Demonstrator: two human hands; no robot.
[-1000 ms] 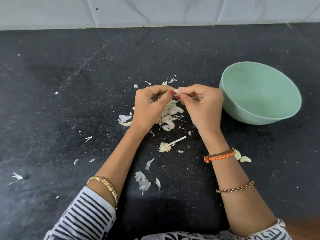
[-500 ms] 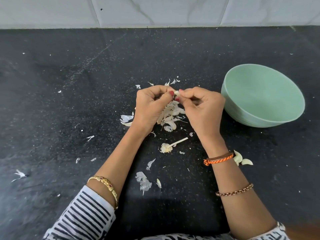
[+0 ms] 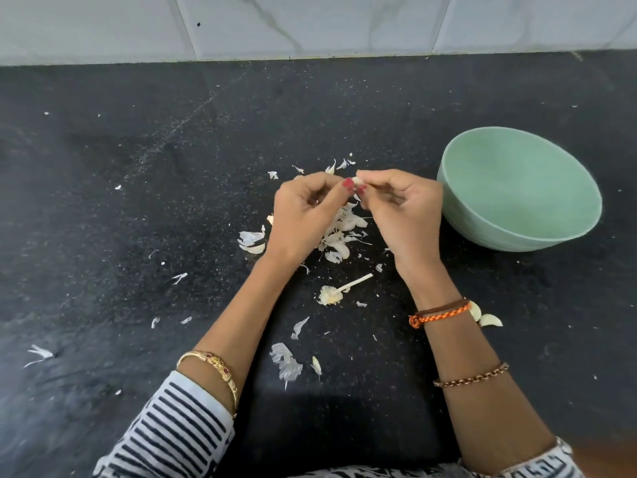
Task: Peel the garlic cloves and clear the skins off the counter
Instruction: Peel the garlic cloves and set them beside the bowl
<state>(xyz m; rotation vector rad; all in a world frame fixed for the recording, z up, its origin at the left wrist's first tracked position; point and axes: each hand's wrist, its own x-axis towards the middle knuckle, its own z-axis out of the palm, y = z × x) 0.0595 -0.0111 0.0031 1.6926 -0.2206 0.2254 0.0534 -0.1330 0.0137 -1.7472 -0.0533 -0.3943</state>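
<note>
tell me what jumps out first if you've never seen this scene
Two hands meet at the centre: the left hand and right hand pinch a small garlic clove between them. Pale garlic skins litter the black counter beneath. A green bowl sits to the right.

no readable text, no labels, no brand marks, no numbers, no signs anywhere in view
</note>
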